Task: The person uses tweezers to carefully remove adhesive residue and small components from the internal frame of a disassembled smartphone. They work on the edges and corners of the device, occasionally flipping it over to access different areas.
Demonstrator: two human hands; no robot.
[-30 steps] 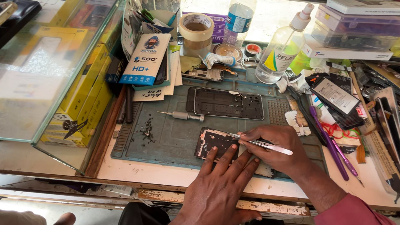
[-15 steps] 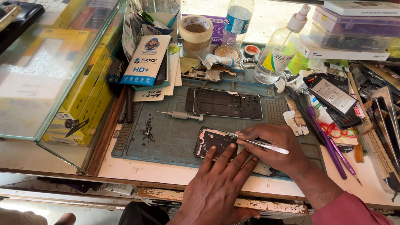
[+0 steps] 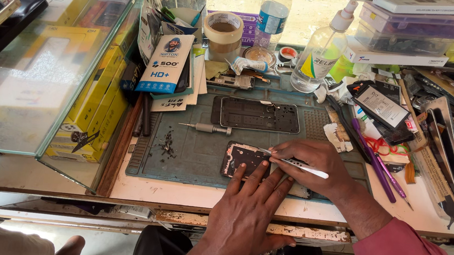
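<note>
2 hands point(image 3: 283, 177) over opened phone point(image 3: 243, 159): right point(image 3: 312, 164) gripping tweezers point(image 3: 290, 162), left point(image 3: 250, 207) flat, open; screwdriver point(image 3: 207, 128), screws point(image 3: 168, 144) nearby.

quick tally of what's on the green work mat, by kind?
Opened phones: 2, one under the left hand at, one bare frame
Tweezers: 1, in the right hand
Screwdrivers: 1
Piles of small screws: 1
Total: 5
</note>
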